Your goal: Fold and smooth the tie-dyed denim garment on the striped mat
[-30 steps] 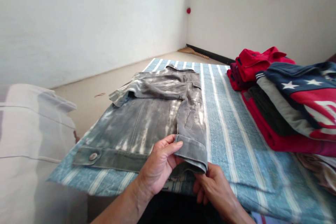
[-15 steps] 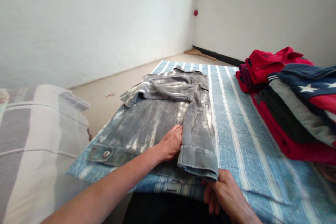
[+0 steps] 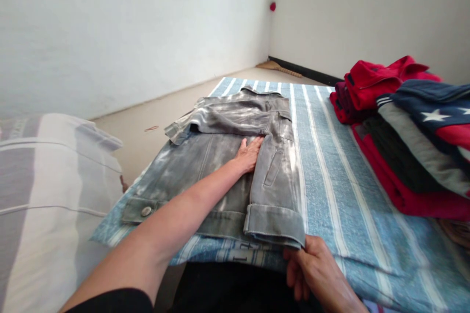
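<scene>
A grey, bleached-looking denim jacket (image 3: pixel 220 176) lies face down and flat on a blue striped bedsheet (image 3: pixel 330 190), with one sleeve folded across its back. My left hand (image 3: pixel 248 155) rests palm down with fingers spread on the jacket, next to the other sleeve (image 3: pixel 273 181), which runs straight down its right side. That sleeve ends in a turned-back cuff (image 3: pixel 273 225). My right hand (image 3: pixel 312 269) holds the cuff's lower corner at the sheet's near edge. A buttoned waistband (image 3: pixel 146 211) shows at the jacket's lower left.
Folded stacks of clothes stand to the right on the sheet, including a red polo shirt (image 3: pixel 382 83) and a star-patterned garment (image 3: pixel 429 117). A striped pillow (image 3: pixel 55 190) lies at the left. Beyond the bed are a bare floor (image 3: pixel 147 127) and white walls (image 3: pixel 128 34).
My left hand has let go of the cuff and slid up the jacket's back, away from me. The cuff now lies flatter, and my right hand stays at its corner.
</scene>
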### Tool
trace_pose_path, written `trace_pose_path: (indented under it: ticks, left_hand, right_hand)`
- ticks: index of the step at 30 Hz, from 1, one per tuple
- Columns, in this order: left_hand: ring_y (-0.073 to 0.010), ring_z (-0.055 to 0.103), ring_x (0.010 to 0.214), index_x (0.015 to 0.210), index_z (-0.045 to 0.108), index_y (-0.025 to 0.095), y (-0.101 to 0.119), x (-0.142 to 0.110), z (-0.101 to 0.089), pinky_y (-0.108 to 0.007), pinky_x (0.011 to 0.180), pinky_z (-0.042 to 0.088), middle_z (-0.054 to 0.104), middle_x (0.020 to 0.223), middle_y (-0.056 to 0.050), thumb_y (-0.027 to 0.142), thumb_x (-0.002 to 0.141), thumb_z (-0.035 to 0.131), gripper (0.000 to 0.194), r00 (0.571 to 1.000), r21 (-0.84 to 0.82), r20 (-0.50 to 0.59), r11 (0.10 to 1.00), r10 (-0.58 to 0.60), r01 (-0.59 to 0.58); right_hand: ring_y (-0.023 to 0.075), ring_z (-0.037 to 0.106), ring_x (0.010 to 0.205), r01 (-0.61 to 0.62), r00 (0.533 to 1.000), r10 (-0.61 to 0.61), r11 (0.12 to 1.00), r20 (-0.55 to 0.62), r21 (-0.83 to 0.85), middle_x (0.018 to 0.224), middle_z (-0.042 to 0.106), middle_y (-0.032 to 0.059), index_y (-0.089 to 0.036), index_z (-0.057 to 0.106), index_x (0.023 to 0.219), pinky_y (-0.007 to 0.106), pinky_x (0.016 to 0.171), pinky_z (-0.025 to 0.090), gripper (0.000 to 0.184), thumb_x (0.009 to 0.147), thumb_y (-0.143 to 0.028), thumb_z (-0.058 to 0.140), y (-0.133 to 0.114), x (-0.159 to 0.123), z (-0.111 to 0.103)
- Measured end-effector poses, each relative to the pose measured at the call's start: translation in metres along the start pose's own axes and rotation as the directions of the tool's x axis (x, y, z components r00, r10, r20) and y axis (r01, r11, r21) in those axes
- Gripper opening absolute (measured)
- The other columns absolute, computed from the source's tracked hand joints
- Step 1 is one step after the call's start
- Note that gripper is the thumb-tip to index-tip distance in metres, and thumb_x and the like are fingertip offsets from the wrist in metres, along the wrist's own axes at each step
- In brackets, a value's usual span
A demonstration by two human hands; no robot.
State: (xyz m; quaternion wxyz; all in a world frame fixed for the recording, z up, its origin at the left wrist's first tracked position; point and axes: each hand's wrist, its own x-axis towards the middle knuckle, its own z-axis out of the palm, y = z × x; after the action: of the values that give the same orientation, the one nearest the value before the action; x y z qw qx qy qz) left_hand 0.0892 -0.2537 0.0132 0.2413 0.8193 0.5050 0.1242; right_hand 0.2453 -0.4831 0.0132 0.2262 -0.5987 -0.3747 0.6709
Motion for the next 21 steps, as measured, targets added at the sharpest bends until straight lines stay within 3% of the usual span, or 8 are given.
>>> trace_pose_path:
  ticks: [3,6,9,14,21]
  left_hand:
    - [-0.0340,0.031,0.133,0.135,0.046,0.009,-0.003,0.015,-0.001,-0.048,0.108,0.009,0.040,0.145,-0.013,0.027,0.089,0.041,0.049,0.997,0.177,0.003,0.981,0.075,-0.074]
    - [-0.0305,0.037,0.129,0.134,0.048,0.018,-0.006,0.030,-0.002,-0.048,0.107,0.014,0.046,0.140,-0.014,0.031,0.091,0.044,0.046,0.997,0.301,0.026,0.950,0.077,-0.081]
    - [-0.0293,0.038,0.127,0.131,0.051,0.021,-0.011,0.042,-0.005,-0.048,0.107,0.015,0.048,0.139,-0.013,0.031,0.089,0.048,0.043,0.998,0.323,0.034,0.945,0.053,-0.061]
    - [-0.0303,0.048,0.118,0.108,0.067,0.013,-0.016,0.059,-0.012,-0.040,0.102,0.026,0.062,0.123,-0.015,0.030,0.086,0.049,0.034,0.997,0.343,0.074,0.939,-0.037,0.010]
    - [-0.0302,0.057,0.110,0.106,0.069,0.006,-0.015,0.074,-0.017,-0.030,0.093,0.038,0.065,0.117,-0.020,0.040,0.083,0.053,0.045,0.989,0.356,0.051,0.928,-0.139,0.112]
  right_hand:
    - [0.0103,0.048,0.030,-0.002,1.000,0.002,1.000,0.009,0.012,0.044,0.056,-0.0010,-0.020,0.047,0.072,0.017,0.030,0.026,0.024,0.069,-0.043,0.041,0.000,-0.003,-0.001]
    - [0.0093,0.047,0.029,-0.008,1.000,0.007,1.000,0.020,0.023,0.043,0.057,-0.0008,-0.020,0.046,0.071,0.016,0.030,0.025,0.025,0.069,-0.044,0.041,-0.001,-0.007,-0.002]
    - [0.0089,0.046,0.028,-0.016,1.000,0.015,1.000,0.018,0.015,0.042,0.056,-0.0009,-0.020,0.046,0.070,0.016,0.030,0.024,0.026,0.068,-0.046,0.041,-0.003,-0.010,-0.003]
    - [0.0087,0.045,0.028,-0.052,0.998,0.052,0.999,0.027,0.009,0.041,0.055,-0.0011,-0.021,0.045,0.070,0.016,0.030,0.024,0.027,0.065,-0.047,0.039,-0.004,-0.010,-0.001]
    - [0.0094,0.047,0.029,-0.078,0.997,0.078,0.997,0.008,-0.001,0.042,0.055,-0.0017,-0.021,0.045,0.073,0.016,0.029,0.026,0.030,0.065,-0.049,0.038,-0.001,-0.006,0.002]
